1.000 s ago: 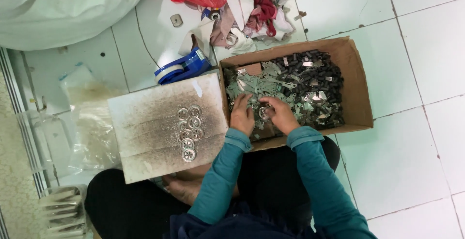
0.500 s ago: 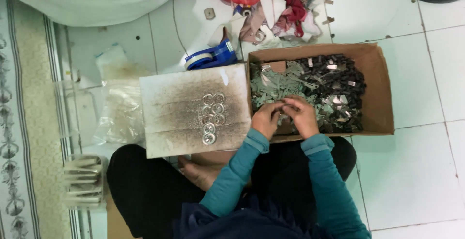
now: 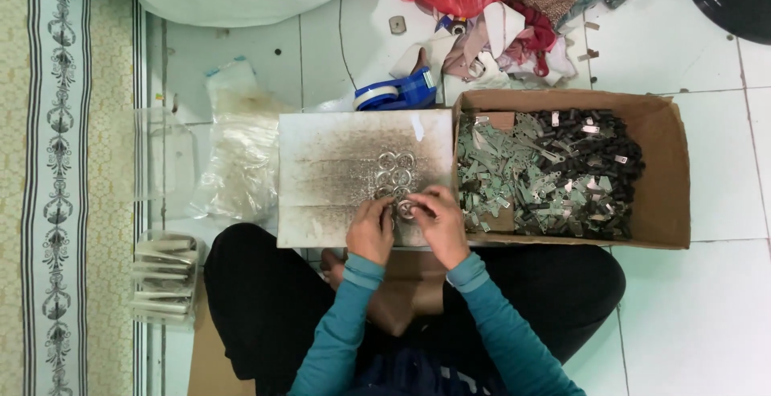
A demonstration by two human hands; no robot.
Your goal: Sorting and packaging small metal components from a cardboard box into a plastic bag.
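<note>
Stained board (image 3: 337, 163): both hands' fingers (image 3: 399, 203) pinch ring (image 3: 405, 209).

Person seen from above: teal long sleeves with ribbed cuffs at both wrists, left hand (image 3: 371, 231) and right hand (image 3: 440, 221) bare, no rings or watch visible. Black trousers spread left and right. Dark blue garment at near edge, under the arms. A bare foot shows between the legs.
</note>
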